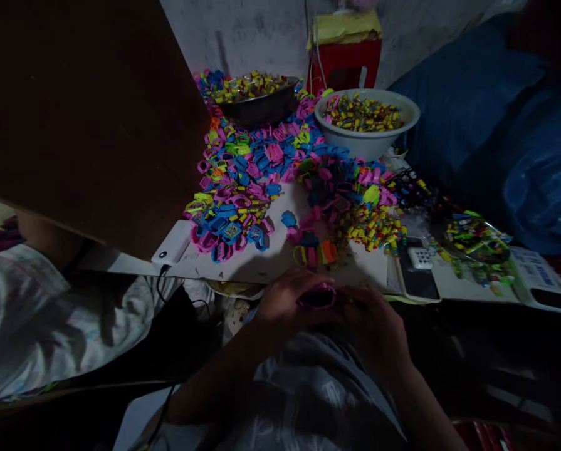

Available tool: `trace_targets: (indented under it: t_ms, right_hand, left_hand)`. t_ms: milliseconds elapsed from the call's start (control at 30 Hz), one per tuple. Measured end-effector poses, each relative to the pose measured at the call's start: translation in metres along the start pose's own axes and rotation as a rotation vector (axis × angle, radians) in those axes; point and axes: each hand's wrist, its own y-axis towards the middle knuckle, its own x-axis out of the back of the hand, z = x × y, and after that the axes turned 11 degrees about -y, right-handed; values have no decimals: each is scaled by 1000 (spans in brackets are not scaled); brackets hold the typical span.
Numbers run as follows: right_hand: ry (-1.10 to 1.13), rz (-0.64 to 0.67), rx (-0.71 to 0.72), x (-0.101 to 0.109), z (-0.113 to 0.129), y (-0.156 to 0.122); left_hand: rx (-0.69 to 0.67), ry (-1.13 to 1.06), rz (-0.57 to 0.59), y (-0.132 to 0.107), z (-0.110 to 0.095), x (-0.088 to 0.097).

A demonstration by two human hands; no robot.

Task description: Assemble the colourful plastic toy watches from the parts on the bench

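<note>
Both my hands meet in front of my chest, just below the near edge of a white board (pixel 261 260). My left hand (pixel 284 300) and my right hand (pixel 372 322) are closed together on a small pink plastic ring-shaped piece (pixel 316 295). On the board lies a big heap of pink, blue and green plastic pieces (pixel 247 181), with a smaller pile of yellow and red bits (pixel 372 228) just beyond my right hand. The light is dim and the fingers are partly in shadow.
A white bowl (pixel 405 116) and a dark metal bowl (pixel 261 109), both full of small coloured bits, stand at the back. A brown cardboard sheet (pixel 83 119) fills the left. A phone (pixel 416 272), a white power bank (pixel 172 244) and a blue bag (pixel 487 125) are around.
</note>
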Motion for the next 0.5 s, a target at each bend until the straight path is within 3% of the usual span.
trace_targets:
  t_ms: [167,367,500]
  right_hand:
    - [-228,54,123,2,1,2]
    - [-490,197,145,-1,1,2]
    - [-542,306,211,-4,-7,2]
  left_hand:
    - [-17,42,-20,-1,2,-2]
    - [168,33,30,-4,8,-5]
    - [365,-109,236,-3,17,-6]
